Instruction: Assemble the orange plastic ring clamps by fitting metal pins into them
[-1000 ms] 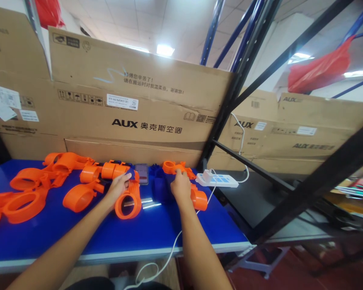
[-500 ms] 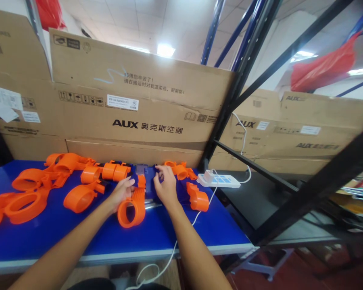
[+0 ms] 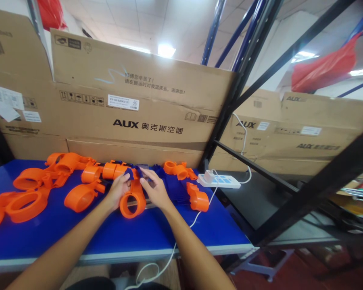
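My left hand [image 3: 119, 191] is closed around the upper end of an orange plastic ring holder [image 3: 133, 203], whose round ring hangs down over the table. A small dark blue piece [image 3: 129, 173] shows at the fingertips of that hand. My right hand [image 3: 153, 189] has its thumb and fingers bent together at the top of the holder, pinching what looks like another dark blue piece [image 3: 140, 174]. The fingers partly hide where the pieces meet the holder. Just right of my right hand lies a pile of dark blue pieces [image 3: 177, 189].
Several orange ring holders [image 3: 27, 205] spread across the left of the blue table [image 3: 109, 237]; others [image 3: 199, 200] lie at the right. A white power strip [image 3: 219, 180] with a trailing cable sits by the black rack post. Cardboard [image 3: 151, 141] walls off the back.
My right hand has moved left from the dark blue pile to the top of the orange holder. My left hand has raised and turned the holder slightly.
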Action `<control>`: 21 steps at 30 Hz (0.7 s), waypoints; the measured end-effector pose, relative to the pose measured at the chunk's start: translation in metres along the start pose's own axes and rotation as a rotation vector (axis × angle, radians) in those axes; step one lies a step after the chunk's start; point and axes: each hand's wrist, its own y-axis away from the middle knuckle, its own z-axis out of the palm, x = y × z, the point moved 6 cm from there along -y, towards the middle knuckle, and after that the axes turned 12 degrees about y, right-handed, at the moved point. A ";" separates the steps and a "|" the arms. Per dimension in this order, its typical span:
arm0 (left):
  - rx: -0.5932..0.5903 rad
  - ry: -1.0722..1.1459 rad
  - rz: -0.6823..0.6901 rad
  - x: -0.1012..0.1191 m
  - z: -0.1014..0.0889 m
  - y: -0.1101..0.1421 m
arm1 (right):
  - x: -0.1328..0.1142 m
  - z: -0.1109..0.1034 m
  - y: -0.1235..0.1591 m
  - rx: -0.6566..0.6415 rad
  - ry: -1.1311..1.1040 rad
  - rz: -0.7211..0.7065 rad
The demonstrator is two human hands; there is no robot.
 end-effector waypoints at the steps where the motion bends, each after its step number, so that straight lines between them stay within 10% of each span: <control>1: 0.005 -0.003 -0.001 0.000 0.000 0.000 | -0.001 0.001 0.000 -0.016 0.027 -0.006; 21: 0.076 -0.153 0.278 0.022 -0.004 -0.001 | -0.002 -0.024 0.000 0.077 0.116 -0.004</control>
